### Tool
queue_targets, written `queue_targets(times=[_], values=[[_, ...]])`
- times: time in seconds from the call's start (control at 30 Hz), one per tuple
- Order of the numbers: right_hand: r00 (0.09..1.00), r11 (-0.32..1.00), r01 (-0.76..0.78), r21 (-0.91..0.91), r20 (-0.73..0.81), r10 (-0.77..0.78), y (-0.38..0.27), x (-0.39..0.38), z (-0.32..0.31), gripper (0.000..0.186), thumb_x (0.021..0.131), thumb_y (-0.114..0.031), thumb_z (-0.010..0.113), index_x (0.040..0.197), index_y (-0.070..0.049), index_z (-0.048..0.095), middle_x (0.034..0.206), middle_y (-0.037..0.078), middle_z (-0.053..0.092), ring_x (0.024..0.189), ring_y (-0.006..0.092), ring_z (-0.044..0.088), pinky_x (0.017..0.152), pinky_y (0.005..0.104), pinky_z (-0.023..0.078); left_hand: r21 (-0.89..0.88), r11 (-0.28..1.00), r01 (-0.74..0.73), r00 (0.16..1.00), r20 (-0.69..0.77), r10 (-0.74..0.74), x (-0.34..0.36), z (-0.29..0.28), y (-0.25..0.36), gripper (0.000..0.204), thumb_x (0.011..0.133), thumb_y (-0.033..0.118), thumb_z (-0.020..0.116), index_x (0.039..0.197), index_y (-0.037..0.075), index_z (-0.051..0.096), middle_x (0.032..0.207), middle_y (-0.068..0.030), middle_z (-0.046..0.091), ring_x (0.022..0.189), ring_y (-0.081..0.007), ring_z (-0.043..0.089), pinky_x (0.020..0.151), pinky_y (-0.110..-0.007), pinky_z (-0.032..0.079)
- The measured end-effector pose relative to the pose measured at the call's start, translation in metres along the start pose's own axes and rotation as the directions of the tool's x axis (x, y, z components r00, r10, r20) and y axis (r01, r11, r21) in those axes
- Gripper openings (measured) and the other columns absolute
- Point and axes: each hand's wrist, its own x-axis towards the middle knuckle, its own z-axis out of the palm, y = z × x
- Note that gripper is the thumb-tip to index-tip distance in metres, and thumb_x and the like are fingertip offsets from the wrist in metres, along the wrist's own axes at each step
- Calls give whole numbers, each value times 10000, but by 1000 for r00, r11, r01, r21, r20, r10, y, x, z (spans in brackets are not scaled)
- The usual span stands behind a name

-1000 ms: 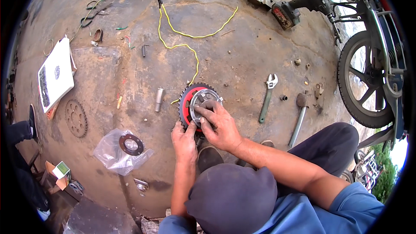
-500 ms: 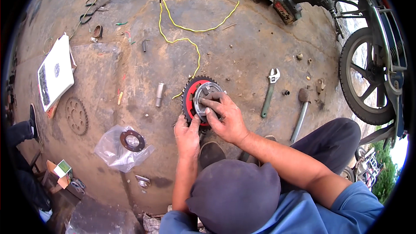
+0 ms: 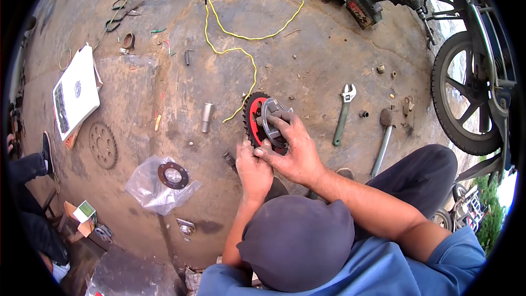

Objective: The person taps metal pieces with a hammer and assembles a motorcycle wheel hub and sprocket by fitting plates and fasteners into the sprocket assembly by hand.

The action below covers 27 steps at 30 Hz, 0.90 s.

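A chain sprocket (image 3: 253, 115) with black teeth and a red face stands tilted on edge in front of me. Against its right side is a round grey metal hub (image 3: 270, 111). My right hand (image 3: 296, 151) is closed on this hub, with fingers at its open face and the thumb near the lower rim. My left hand (image 3: 254, 171), slightly blurred, grips the sprocket's lower edge; its fingertips are partly hidden. Beside the left hand's fingers is a small dark ribbed thing (image 3: 230, 160) that I cannot make out.
Right of the hands lie an adjustable wrench (image 3: 343, 115), a hammer (image 3: 383, 140) and a socket (image 3: 364, 114). Left are a metal tube (image 3: 207, 117), a dark ring (image 3: 173, 176) on plastic, and a worn sprocket (image 3: 103, 145). A cordless drill (image 3: 383, 0) and motorcycle wheel (image 3: 466, 93) stand farther right.
The sprocket and hub have turned more edge-on and shifted a little right. My left hand has moved right and closer to my right hand. The small dark thing beside it has come into view.
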Motion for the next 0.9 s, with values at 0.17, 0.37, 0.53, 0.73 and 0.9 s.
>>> queue_targets(times=[0.17, 0.37, 0.53, 0.73, 0.9], values=[[957, 950, -251, 186, -99, 272, 11, 7, -22, 546, 901, -220, 765, 1385, -7, 632, 1151, 193, 648, 1042, 281, 686, 895, 393, 555, 286, 925, -251, 952, 248, 182, 9, 10, 63, 597, 915, 153, 701, 1429, -68, 493, 1178, -293, 589, 1088, -480, 622, 893, -509, 529], [826, 485, -396, 780, 72, 559, 88, -3, -24, 424, 947, 5, 578, 1356, 105, 633, 1156, 136, 731, 997, 170, 690, 910, 324, 565, 323, 896, -305, 885, 442, 142, 10, 32, 57, 700, 957, 233, 673, 1505, -124, 424, 1269, -358, 583, 1175, -501, 621, 1018, -513, 521], [730, -99, -283, 954, 281, 623, 123, -14, -16, 275, 1042, -134, 542, 1200, 20, 707, 1192, 160, 751, 1093, 267, 725, 1015, 414, 577, 387, 801, -456, 828, 514, 224, 37, 56, 57, 411, 965, 177, 654, 1324, -23, 666, 1207, -292, 686, 1120, -456, 678, 999, -506, 544], [846, -298, -236, 925, 346, 406, 85, 10, 0, 298, 1037, -179, 542, 1185, 22, 706, 1143, 158, 763, 996, 248, 749, 938, 411, 617, 231, 811, -537, 842, 199, 501, 50, 26, 73, 201, 835, 56, 805, 1020, 31, 732, 998, -153, 684, 917, -358, 671, 803, -468, 542], [816, -303, -237, 923, 358, 453, 79, -1, 11, 284, 1040, -169, 547, 1170, 28, 704, 1116, 159, 761, 971, 245, 746, 912, 404, 622, 366, 738, -567, 813, 108, 572, 34, 21, 56, 208, 842, 65, 836, 1026, 33, 745, 961, -129, 708, 861, -319, 693, 768, -411, 557]])
